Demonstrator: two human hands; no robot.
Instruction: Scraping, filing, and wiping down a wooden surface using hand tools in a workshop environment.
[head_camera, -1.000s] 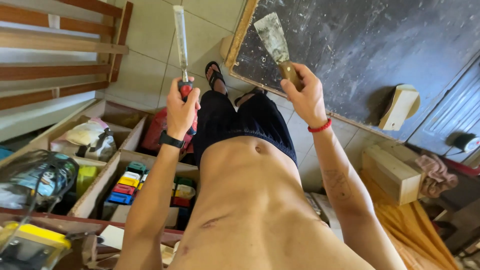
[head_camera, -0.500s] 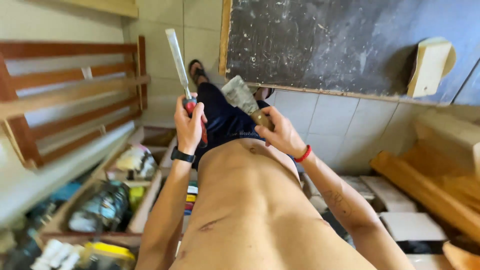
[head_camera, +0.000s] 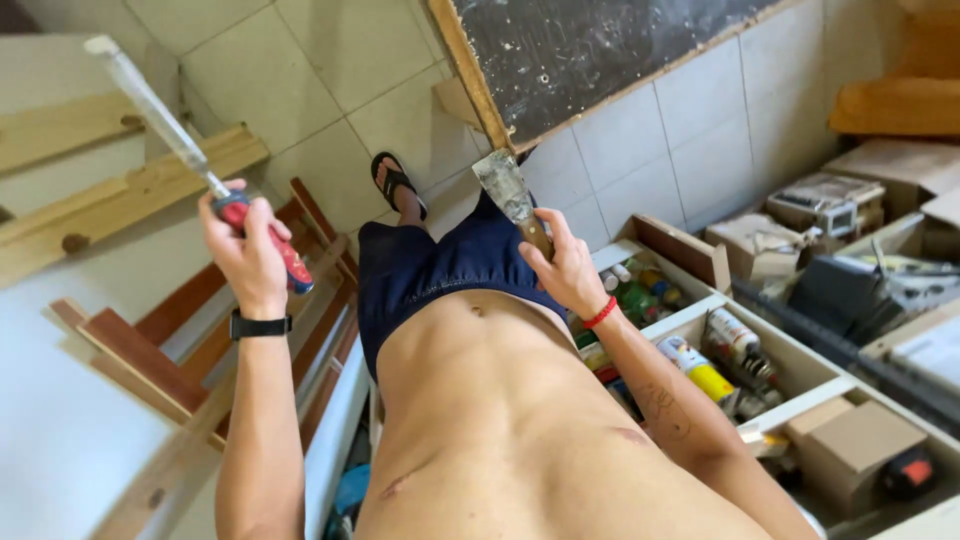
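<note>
Chisel (head_camera: 160, 115) upright in raised left hand's (head_camera: 250, 255) closed grip, putty knife (head_camera: 510, 195) in right hand's (head_camera: 565, 270).

Red-handled chisel (head_camera: 262, 232), dark grey chalkboard (head_camera: 590, 50), navy shorts (head_camera: 440, 270), red wristband (head_camera: 600, 313), possibly yellow spray can (head_camera: 700, 370)

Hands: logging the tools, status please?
Left hand grips red-handled chisel, blade up. Right hand grips putty knife. Nothing between them.

You are standing in a home workshop, tiled floor (head_camera: 300, 60), wooden compartment boxes (head_camera: 800, 370) holding spray cans (head_camera: 700, 365) and tools, timber slats (head_camera: 130, 190) lying about, a chalkboard (head_camera: 590, 50) leaning nearby.
</note>
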